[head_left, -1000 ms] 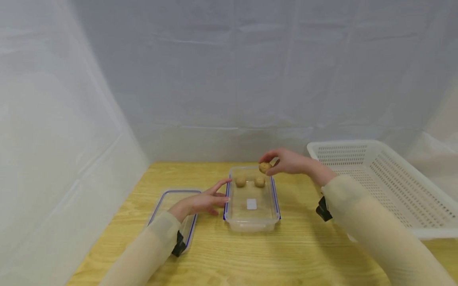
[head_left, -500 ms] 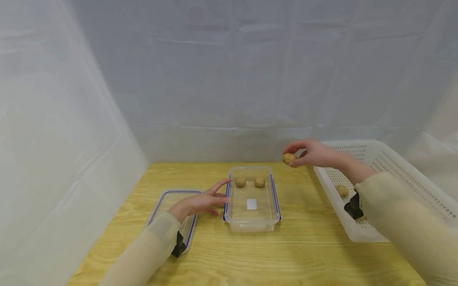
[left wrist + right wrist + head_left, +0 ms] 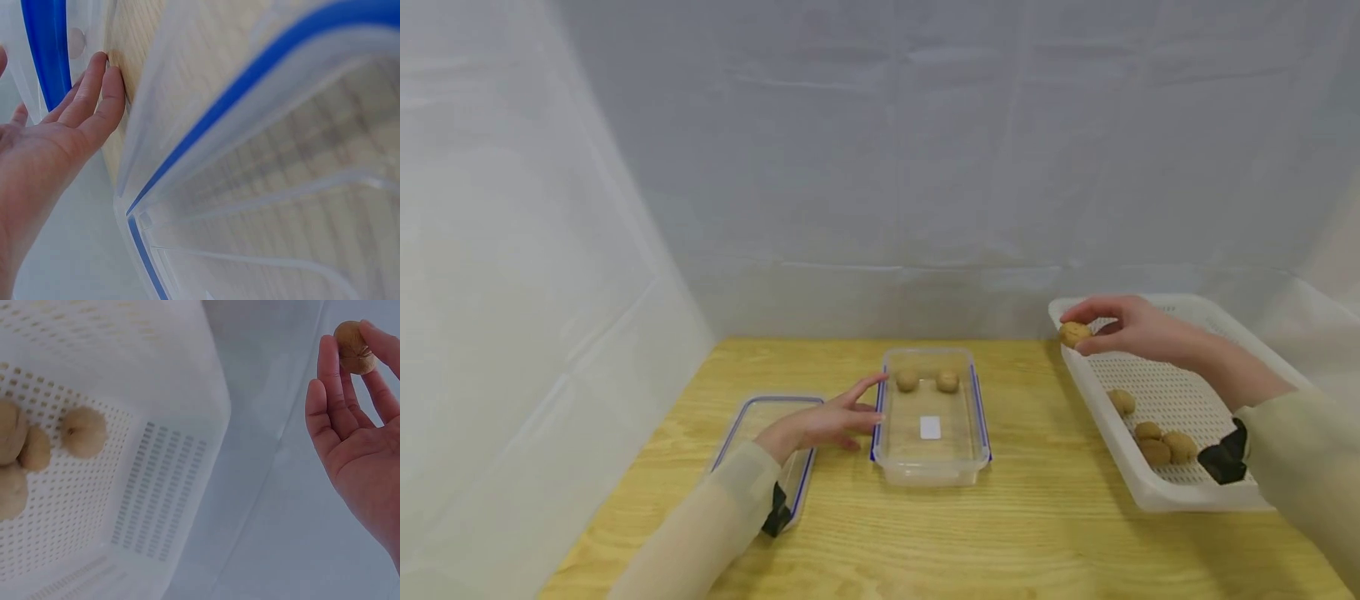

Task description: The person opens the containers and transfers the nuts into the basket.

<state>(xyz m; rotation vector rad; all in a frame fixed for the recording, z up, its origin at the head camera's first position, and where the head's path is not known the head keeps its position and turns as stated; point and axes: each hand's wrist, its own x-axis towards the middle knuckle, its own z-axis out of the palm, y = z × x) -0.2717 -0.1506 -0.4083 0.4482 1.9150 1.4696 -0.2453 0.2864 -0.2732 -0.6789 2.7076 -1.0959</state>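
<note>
In the head view my right hand (image 3: pixel 1138 329) pinches a walnut (image 3: pixel 1075 334) between thumb and fingertips, above the far left rim of the white basket (image 3: pixel 1108 437). The right wrist view shows the held walnut (image 3: pixel 355 347) at the fingertips, apart from the basket. My left hand (image 3: pixel 823 423) has its fingers extended, touching the left side of a clear plastic food container (image 3: pixel 931 475) with blue edges. Inside the container, one walnut (image 3: pixel 907 380) and another walnut (image 3: pixel 947 381) sit side by side toward the far end.
Several walnuts (image 3: pixel 1180 447) lie in the basket, mostly toward its near left corner. A clear lid (image 3: pixel 760 421) with a blue seal lies on the wooden table (image 3: pixel 925 542), partly under my left forearm. White sheeting (image 3: pixel 880 167) stands behind and to the left.
My right hand has moved right with the walnut, from above the container to the basket's rim. More of the basket's walnuts show now. The left hand has stayed in place.
</note>
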